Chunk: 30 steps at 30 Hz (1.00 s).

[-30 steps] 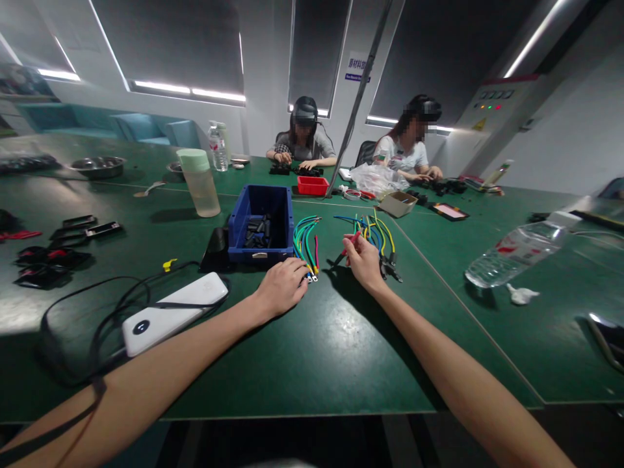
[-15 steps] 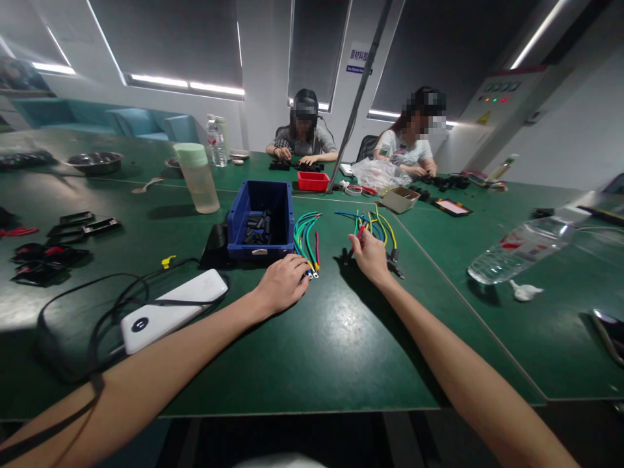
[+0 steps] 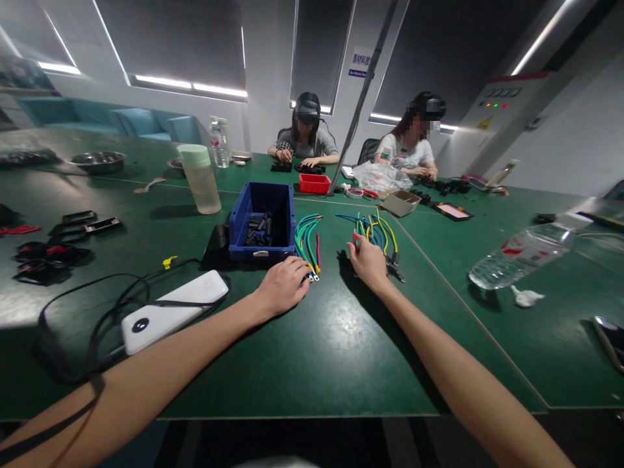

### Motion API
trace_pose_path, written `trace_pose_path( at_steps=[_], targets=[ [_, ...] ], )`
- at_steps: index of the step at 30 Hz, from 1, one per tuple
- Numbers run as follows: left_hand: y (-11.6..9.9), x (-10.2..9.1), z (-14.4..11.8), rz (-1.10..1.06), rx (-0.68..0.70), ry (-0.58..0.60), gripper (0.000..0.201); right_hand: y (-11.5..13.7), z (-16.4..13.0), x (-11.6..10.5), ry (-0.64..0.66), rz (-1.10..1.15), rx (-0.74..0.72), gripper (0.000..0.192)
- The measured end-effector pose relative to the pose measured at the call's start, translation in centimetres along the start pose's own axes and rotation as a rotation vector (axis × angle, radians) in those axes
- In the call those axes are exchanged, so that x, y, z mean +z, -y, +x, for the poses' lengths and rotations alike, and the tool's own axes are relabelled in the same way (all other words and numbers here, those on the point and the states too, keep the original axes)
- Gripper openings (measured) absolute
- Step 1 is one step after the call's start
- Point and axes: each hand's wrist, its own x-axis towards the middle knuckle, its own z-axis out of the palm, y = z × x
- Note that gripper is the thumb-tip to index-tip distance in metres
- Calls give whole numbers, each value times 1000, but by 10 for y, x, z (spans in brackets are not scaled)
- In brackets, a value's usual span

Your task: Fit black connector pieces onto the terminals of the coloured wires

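My right hand [image 3: 368, 262] pinches a short red wire [image 3: 355, 238] between thumb and fingers; most of the wire is hidden by the hand. Behind and beside it lies a loose bunch of yellow, green and blue wires [image 3: 391, 234], some with dark ends. My left hand [image 3: 285, 283] rests palm down on the table, fingers laid out with their tips at the metal lugs of a second bunch. That bunch holds several green wires [image 3: 303, 233] and one red wire [image 3: 318, 250]. The blue bin [image 3: 260, 253], with short black sleeves [image 3: 258, 229] inside, stands just beyond my left hand.
A white power bank [image 3: 175, 312] with a black cable lies by my left forearm. A green-lidded bottle [image 3: 199, 182] stands left of the bin. On the right are a tilted water bottle [image 3: 529, 250] and crumpled tissue [image 3: 527, 297]. Two people work across the table.
My right hand has turned slightly, and the red wire's lower end no longer shows below it. The left hand stays in place. The view has shifted a little.
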Motion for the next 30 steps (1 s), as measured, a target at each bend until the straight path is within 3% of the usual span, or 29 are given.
trace_pose_path(
  at_steps=[13,30],
  targets=[
    [-2,-1,0,-16,4,-14,26,8,-5,-10,68,-91,-10,35],
    [-2,-2,1,-28,11,7,25,7,-5,-5,108,-120,-39,33]
  ],
)
